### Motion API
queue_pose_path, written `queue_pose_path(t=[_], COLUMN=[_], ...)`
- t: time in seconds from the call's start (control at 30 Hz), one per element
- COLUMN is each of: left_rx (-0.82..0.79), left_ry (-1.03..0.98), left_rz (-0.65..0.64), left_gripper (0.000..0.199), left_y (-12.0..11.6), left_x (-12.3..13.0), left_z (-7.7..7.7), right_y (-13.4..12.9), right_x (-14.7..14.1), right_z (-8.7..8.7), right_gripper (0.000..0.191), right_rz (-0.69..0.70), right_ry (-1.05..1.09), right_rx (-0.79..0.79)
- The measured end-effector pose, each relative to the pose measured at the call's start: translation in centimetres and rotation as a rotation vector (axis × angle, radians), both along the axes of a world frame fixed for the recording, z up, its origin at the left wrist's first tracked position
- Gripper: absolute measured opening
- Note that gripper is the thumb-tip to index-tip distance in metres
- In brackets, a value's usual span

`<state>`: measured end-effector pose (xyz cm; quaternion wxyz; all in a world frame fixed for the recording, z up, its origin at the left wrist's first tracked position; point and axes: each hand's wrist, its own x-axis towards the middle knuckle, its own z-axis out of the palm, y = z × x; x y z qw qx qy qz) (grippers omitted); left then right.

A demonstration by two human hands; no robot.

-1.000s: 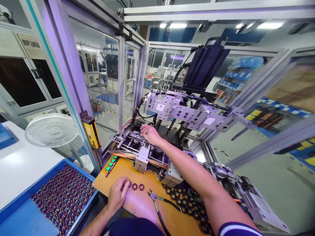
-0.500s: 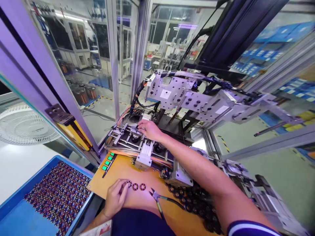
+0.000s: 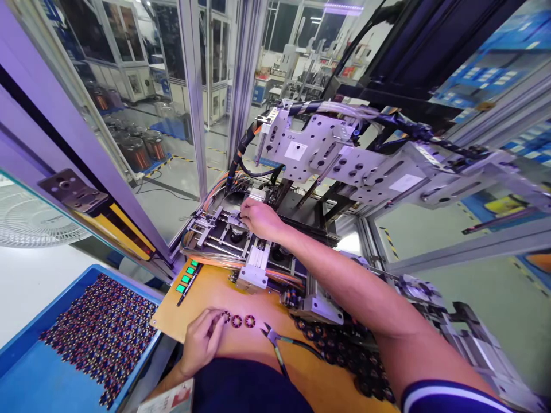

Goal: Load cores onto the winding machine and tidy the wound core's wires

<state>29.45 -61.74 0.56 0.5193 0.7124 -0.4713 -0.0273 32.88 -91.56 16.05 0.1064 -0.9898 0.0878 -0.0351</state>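
My left hand (image 3: 202, 339) rests on the orange work board (image 3: 258, 303), thumb and fingers pinched on the leftmost small stator ring (image 3: 226, 316). Two more dark rings with coppery segments, a middle ring (image 3: 236, 321) and a right-hand ring (image 3: 250, 321), lie beside it in a row. Stretched forward, my right hand (image 3: 260, 220) has its fingers closed over the metal fixture (image 3: 236, 219) of the machine. Whatever sits between those fingertips is hidden. Open-jawed cutting pliers (image 3: 272, 335) lie on the board to the right of the rings.
A blue tray (image 3: 26, 376) full of small ring parts stands at left. Green buttons (image 3: 185, 279) and a black pen-like stick (image 3: 188, 287) are on the board's left. Dark round parts (image 3: 344, 353) are heaped at right. A metal plate assembly (image 3: 336, 158) hangs above the fixture.
The camera view has shifted and tilted slightly downward. Both hands keep nearly the same places, the left at the leftmost ring and the right at the fixture.
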Motion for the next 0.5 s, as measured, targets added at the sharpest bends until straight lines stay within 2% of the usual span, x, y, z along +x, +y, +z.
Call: queue_pose_path(t=[0.37,0.5], left_rx=[-0.002,0.002], left_ry=[0.006,0.014], left_rz=[-0.01,-0.002], left_gripper=[0.016,0.017], left_y=[-0.1,-0.1], left_x=[0.1,0.0], left_z=[-0.2,-0.2], right_y=[0.2,0.3], right_x=[0.2,-1.0], right_z=[0.5,0.3], right_gripper=[0.022,0.033], right_rz=[0.015,0.056], right_ry=[0.063,0.035], right_rx=[-0.056,-0.061])
